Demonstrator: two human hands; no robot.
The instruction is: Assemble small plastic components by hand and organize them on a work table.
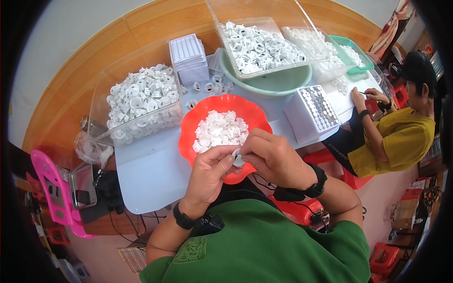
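Over the near rim of a red scalloped bowl (191,123), my two hands meet around a small round white plastic part (238,157). My left hand (212,172) pinches it between thumb and forefinger. The fingertips of my right hand (278,158) are closed at the part's right side; whether they hold a second small piece is hidden. In the bowl lies a heap of small translucent white plastic pieces (221,129). Several loose round parts (217,85) lie on the table just beyond the bowl.
A clear bin of white round parts (141,99) stands at left; another clear bin (264,47) rests on a green basin (269,87). Stacked white trays (188,54) stand behind, and a filled tray stack (314,113) at right. A co-worker in yellow (401,137) sits at right.
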